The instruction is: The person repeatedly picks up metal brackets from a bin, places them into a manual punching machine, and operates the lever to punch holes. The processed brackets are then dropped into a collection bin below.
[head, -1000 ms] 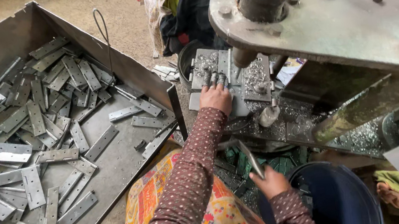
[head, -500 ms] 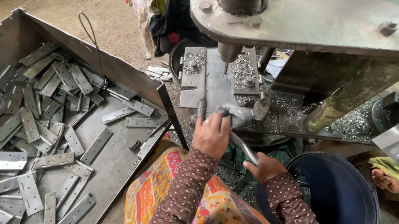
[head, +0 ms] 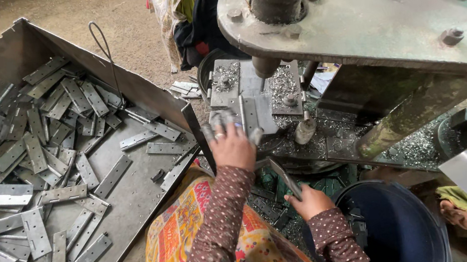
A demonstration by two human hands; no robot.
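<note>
Looming over the top right, a heavy grey press machine [head: 369, 17] filled most of the view, its upper frame cut off by the top edge. At left sat a big open metal tray [head: 151, 190] heaped with flat perforated metal plates [head: 28, 170]; its left and bottom sides ran out of view. A dark blue bucket [head: 403, 229] stood at the bottom right, partly cropped.

On the press bed [head: 253, 95], littered with shavings, the left hand [head: 231, 143] reached forward with fingers spread, resting on a grey plate on the bed [head: 250, 117]. The hand covered the plate's near end, and motion blur on the fingertips meant the exact contact could not be told.

Lower, near the bucket's left rim, the right hand [head: 310, 202] pinched a narrow metal strip [head: 285, 177] by its lower end, the strip slanting up and left, well apart from the bed plate. The thumb side of that pinch was hidden behind the knuckles.
</note>
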